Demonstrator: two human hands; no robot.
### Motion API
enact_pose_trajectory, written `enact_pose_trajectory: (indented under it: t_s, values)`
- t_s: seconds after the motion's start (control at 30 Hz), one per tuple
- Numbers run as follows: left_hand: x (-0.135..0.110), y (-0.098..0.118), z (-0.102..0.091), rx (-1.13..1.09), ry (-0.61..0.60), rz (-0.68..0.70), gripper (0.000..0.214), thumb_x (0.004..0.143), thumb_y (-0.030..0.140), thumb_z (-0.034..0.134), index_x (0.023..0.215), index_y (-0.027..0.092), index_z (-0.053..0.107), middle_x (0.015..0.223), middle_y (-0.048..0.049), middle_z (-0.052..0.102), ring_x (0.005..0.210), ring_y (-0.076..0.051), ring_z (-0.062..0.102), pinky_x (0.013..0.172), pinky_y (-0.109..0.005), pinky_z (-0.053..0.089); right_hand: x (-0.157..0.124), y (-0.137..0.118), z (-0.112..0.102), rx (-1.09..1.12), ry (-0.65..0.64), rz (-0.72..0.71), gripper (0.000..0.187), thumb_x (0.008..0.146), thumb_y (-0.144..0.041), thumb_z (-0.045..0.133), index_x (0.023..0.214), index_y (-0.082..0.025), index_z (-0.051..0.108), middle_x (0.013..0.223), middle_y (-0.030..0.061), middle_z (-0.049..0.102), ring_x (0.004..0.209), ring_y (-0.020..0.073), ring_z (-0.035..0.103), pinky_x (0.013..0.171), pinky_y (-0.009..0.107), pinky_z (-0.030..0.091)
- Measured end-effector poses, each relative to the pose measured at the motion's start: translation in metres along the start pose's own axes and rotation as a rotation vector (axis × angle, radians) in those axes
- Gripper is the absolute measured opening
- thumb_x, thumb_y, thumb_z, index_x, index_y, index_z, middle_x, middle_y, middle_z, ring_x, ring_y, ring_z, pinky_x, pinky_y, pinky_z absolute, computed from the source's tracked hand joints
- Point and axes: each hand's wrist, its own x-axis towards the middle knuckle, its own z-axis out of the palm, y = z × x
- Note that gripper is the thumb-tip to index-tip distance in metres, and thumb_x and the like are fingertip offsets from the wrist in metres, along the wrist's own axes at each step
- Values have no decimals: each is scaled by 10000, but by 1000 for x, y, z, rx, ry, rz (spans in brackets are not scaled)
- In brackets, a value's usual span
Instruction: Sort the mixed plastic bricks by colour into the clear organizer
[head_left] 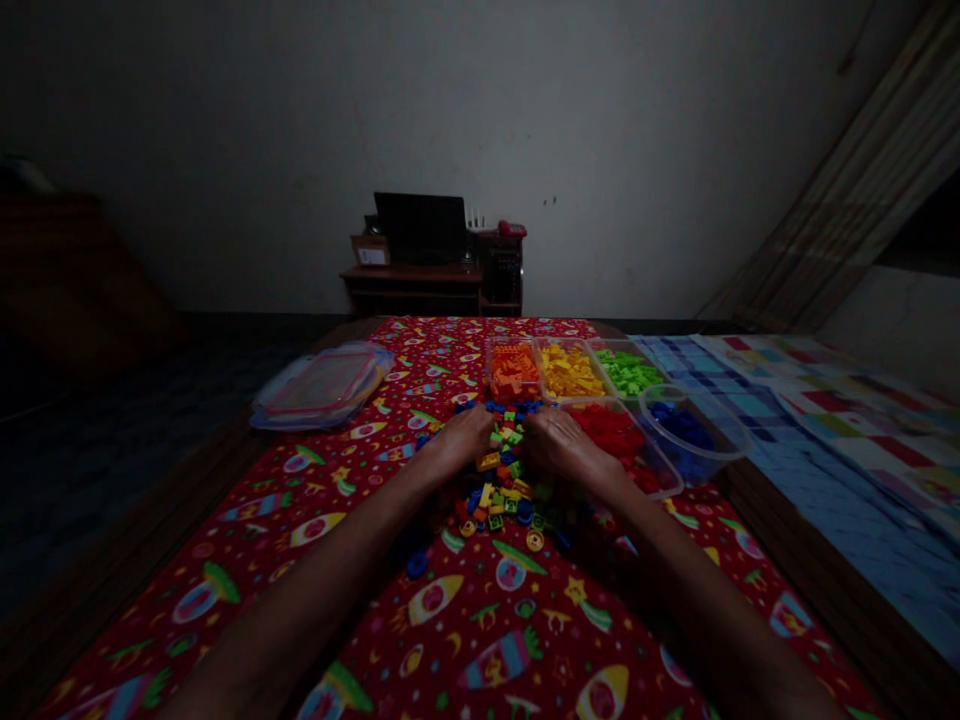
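Observation:
A mixed pile of toy building bricks [491,495] in blue, yellow, green, orange and red lies on the red patterned tablecloth [397,600]. At the pile's far left side is my left hand [472,432], its fingers curled down among the bricks. My right hand [556,434] is at the far right side, also with curled fingers, beside the box of red bricks [611,430]. Both sets of fingertips are dim and partly hidden, so whatever they pinch cannot be made out. A few loose bricks, including a round blue piece [417,565], lie nearer to me.
Behind and right of the pile stand clear boxes of orange bricks [514,370], yellow bricks [570,370] and green bricks [628,372]. A round tub [724,440] holds blue bricks. Stacked lids [322,385] lie at left. A desk with a monitor [421,228] stands against the wall.

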Motion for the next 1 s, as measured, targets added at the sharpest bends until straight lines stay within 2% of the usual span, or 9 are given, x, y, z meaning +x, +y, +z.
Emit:
enact_pose_trajectory:
  t_s: [0.13, 0.27, 0.4, 0.5, 0.57, 0.67, 0.83, 0.93, 1.0]
  values:
    - [2, -9, 4, -145, 55, -35, 189, 796, 320, 565, 747, 153, 641, 802, -69, 637, 756, -199, 576, 662, -266, 425, 0, -1, -10, 123, 83, -11, 106, 874, -132, 441, 836, -149, 538, 798, 57, 547, 722, 148, 440, 667, 266, 345]
    - [5, -20, 7, -362, 171, -57, 292, 810, 389, 479, 717, 168, 646, 756, -44, 637, 757, -194, 573, 697, -275, 418, 1, -5, -17, 186, 37, 34, 122, 892, -140, 433, 851, -147, 547, 801, 56, 566, 722, 143, 465, 654, 254, 354]
    - [2, -23, 3, -583, 261, -80, 369, 828, 460, 410, 605, 184, 512, 620, 3, 518, 634, -150, 499, 605, -250, 384, 8, -11, -19, 224, 33, 82, 113, 883, -143, 462, 876, -135, 574, 800, 63, 594, 712, 141, 498, 652, 249, 366]
    - [-1, -16, 0, -749, 251, -115, 405, 837, 510, 386, 584, 196, 418, 554, 38, 395, 534, -117, 401, 500, -230, 317, 13, -16, -21, 301, 73, 83, 199, 885, -189, 478, 1056, -134, 563, 848, 67, 622, 741, 145, 538, 679, 251, 392]
    - [-3, -9, 0, -855, 206, -121, 415, 829, 544, 400, 612, 191, 433, 551, 49, 376, 507, -104, 369, 467, -222, 286, 14, -20, -19, 350, 67, 87, 324, 878, -222, 497, 1192, -147, 512, 879, 65, 639, 749, 147, 559, 696, 255, 408]
    - [-6, 4, 3, -1000, 136, -140, 417, 811, 568, 452, 682, 174, 498, 562, 57, 393, 499, -90, 366, 451, -206, 279, 14, -23, -13, 373, 41, 101, 422, 851, -241, 531, 1261, -151, 489, 924, 74, 655, 784, 157, 580, 730, 267, 422]
    - [-2, 14, 11, -1396, 134, -319, 314, 838, 472, 520, 827, 159, 543, 628, 44, 474, 517, -79, 441, 472, -186, 358, 18, -22, -11, 392, 46, 196, 300, 846, -233, 514, 1113, -132, 608, 909, 80, 665, 781, 154, 582, 698, 251, 417]
    - [0, 17, 6, -1576, 219, -442, 265, 922, 395, 395, 885, 162, 517, 693, 7, 537, 586, -87, 528, 572, -199, 448, 20, -24, -18, 406, 80, 235, 274, 843, -236, 516, 1065, -123, 629, 823, 63, 658, 718, 147, 573, 653, 243, 406]
    - [-1, 22, 0, -1653, 206, -462, 301, 948, 394, 330, 940, 157, 514, 793, -45, 605, 717, -115, 602, 706, -239, 495, 19, -26, -21, 423, 93, 201, 277, 849, -240, 512, 1078, -128, 620, 839, 65, 658, 736, 153, 581, 665, 249, 414]
